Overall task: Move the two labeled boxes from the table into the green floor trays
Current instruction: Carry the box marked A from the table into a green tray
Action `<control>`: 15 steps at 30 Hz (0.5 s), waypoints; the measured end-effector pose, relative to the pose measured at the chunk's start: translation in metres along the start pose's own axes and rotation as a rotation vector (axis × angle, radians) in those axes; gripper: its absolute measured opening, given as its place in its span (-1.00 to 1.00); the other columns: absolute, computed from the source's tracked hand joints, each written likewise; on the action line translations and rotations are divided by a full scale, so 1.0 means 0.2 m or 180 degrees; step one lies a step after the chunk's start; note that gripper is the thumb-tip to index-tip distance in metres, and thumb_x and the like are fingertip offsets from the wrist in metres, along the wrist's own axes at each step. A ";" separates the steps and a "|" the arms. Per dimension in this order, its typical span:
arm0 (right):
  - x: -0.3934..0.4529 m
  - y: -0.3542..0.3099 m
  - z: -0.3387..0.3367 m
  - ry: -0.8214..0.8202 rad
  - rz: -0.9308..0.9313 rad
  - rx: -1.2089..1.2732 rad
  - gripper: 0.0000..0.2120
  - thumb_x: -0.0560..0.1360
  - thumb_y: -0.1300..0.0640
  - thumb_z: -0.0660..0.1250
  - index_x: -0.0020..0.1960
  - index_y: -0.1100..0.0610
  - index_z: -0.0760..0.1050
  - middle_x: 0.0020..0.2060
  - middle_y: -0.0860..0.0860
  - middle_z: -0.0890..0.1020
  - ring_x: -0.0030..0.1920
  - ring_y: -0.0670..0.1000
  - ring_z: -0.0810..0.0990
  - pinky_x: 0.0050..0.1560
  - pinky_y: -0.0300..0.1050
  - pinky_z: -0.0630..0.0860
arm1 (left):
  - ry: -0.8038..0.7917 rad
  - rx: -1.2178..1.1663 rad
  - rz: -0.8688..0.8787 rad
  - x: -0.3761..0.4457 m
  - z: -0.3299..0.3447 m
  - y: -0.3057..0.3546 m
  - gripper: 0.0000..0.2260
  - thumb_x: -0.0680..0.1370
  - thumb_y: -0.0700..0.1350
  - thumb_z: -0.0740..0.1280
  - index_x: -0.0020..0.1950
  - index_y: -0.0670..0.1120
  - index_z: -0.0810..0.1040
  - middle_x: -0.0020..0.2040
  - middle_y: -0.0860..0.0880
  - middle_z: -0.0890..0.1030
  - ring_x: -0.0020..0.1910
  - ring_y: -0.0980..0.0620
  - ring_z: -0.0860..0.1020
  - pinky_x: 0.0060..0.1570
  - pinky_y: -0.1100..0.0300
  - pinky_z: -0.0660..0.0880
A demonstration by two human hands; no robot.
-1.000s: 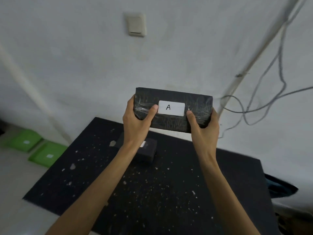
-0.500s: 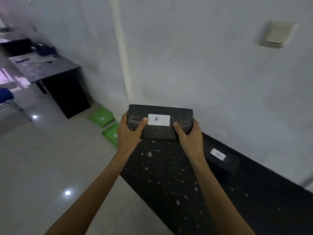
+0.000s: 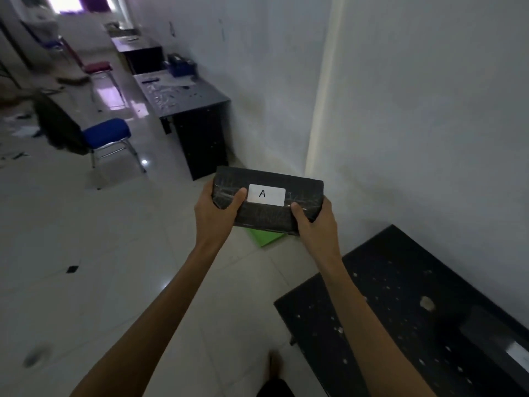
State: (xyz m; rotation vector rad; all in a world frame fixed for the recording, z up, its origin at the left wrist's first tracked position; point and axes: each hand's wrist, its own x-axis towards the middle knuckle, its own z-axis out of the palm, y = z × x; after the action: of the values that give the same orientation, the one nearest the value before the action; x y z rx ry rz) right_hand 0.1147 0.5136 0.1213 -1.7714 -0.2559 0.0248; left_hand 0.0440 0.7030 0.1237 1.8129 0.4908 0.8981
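Observation:
I hold a black wrapped box with a white label "A" point(image 3: 267, 200) in front of me, above the floor. My left hand point(image 3: 217, 213) grips its left end and my right hand point(image 3: 316, 222) grips its right end, thumbs on top. A corner of a green floor tray point(image 3: 264, 237) shows just under the box; the remainder of it is hidden behind the box. The second black box point(image 3: 498, 339) with a white label lies on the black speckled table point(image 3: 386, 296) at the lower right edge of the view.
White wall runs along the right, with a pale pipe point(image 3: 317, 110) down it. A dark desk point(image 3: 189, 107) stands against the wall beyond the tray. A blue chair point(image 3: 107, 136) and a red stool point(image 3: 97, 68) stand on the tiled floor to the left.
My view has swung left, away from the table toward the floor. The box A has gone with my hands and now covers the green trays; the table has slid to the lower right.

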 end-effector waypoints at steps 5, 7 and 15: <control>0.40 0.05 0.43 -0.0144 0.0020 0.0004 -0.43 0.53 0.00 0.40 0.46 0.15 0.33 0.25 0.05 0.55 0.20 0.01 0.55 0.21 -0.11 0.52 | 0.0151 0.0376 0.0014 0.44 -0.05 -0.28 -0.56 0.49 0.11 0.46 0.31 0.00 0.48 0.07 0.15 0.58 0.02 0.30 0.57 -0.01 0.43 0.52; 0.56 0.05 0.59 -0.0204 0.0019 -0.0071 -0.39 0.53 -0.02 0.39 0.49 0.16 0.29 0.29 0.09 0.54 0.25 0.06 0.55 0.28 -0.02 0.50 | 0.0187 0.0615 -0.0017 0.63 -0.06 -0.39 -0.51 0.50 0.12 0.45 0.34 -0.07 0.47 0.14 0.05 0.56 0.07 0.17 0.56 0.08 0.29 0.51; 1.12 0.12 1.12 -0.0608 0.0079 -0.0492 -0.16 0.56 -0.07 0.32 0.63 0.06 -0.12 0.47 0.11 0.38 0.38 0.13 0.47 0.31 -0.06 0.40 | 0.0309 0.1285 -0.0209 1.24 -0.08 -0.77 -0.29 0.45 0.31 0.36 0.45 -0.08 0.37 0.29 -0.06 0.51 0.23 0.06 0.46 0.25 0.07 0.45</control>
State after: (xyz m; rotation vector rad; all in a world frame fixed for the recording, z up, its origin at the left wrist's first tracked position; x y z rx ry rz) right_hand 0.3017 0.7671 0.0777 -1.9284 -0.3824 0.1975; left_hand 0.2008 0.9445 0.0742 2.1061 0.8363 0.8903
